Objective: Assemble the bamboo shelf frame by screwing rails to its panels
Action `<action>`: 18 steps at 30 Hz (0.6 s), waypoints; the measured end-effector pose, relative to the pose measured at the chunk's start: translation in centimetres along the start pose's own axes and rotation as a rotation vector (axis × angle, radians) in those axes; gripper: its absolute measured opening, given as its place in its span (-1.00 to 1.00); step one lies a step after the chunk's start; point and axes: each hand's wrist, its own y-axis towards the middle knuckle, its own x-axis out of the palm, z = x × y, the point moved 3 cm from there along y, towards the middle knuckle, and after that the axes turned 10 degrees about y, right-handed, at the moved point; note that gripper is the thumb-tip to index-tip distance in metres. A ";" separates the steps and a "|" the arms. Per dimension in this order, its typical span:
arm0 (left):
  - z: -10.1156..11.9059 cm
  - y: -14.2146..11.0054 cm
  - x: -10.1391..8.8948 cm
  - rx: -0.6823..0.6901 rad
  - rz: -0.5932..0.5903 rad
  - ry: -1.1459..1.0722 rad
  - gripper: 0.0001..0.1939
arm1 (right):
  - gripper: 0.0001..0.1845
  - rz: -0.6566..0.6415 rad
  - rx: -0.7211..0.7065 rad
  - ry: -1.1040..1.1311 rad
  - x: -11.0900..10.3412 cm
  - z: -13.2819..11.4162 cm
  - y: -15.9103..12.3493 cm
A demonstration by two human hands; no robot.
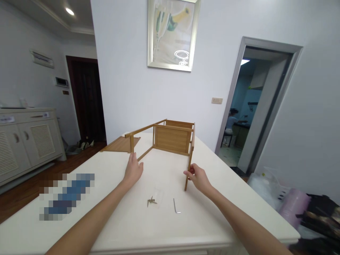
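A brown wooden shelf frame (172, 138) lies on its side on the white table (148, 230), its shelf panels standing upright. At the frame's near left corner, my left hand (133, 169) is closed about the end of the lower rail, where a short crosspiece meets it; part of that grip is hidden. The thumb and fingers of my right hand (198, 177) pinch the near end of the right-hand rail. Between my forearms lie several small brass-coloured screws (151, 201) and an L-shaped hex key (175, 207).
A separate wooden panel (120, 144) lies flat behind my left hand. A blurred-out blue item (70, 194) is on the table's left side. A wall rises behind the table. Bags and a pink roll (294, 207) sit right of it. A person (232, 122) is beyond the doorway.
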 end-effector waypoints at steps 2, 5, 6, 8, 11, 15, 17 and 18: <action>1.8 -1.8 0.4 0.116 -0.027 -0.031 -0.46 | -0.75 -0.010 -0.007 0.000 1.4 -0.5 0.6; 4.8 -4.3 1.3 0.272 -0.187 -0.130 -0.55 | -0.74 -0.019 -0.017 0.016 3.5 -1.0 1.6; 5.7 -4.9 1.5 0.300 -0.221 -0.164 -0.56 | -0.74 -0.020 -0.023 0.021 4.1 -1.1 1.9; 7.1 -5.7 1.9 0.317 -0.262 -0.230 -0.55 | -0.72 -0.029 -0.035 0.022 5.3 -1.4 2.4; 8.5 -6.4 2.5 0.333 -0.344 -0.280 -0.58 | -0.70 -0.068 -0.053 0.013 6.9 -1.8 2.7; 8.8 -6.2 3.2 0.299 -0.409 -0.318 -0.80 | -0.68 -0.093 -0.056 -0.010 8.5 -2.6 2.6; 8.5 -5.9 3.3 0.282 -0.400 -0.345 -0.85 | -0.67 -0.091 -0.058 -0.019 9.0 -2.9 2.4; 8.4 -5.8 3.3 0.276 -0.388 -0.355 -0.84 | -0.67 -0.095 -0.062 -0.020 9.2 -3.0 2.3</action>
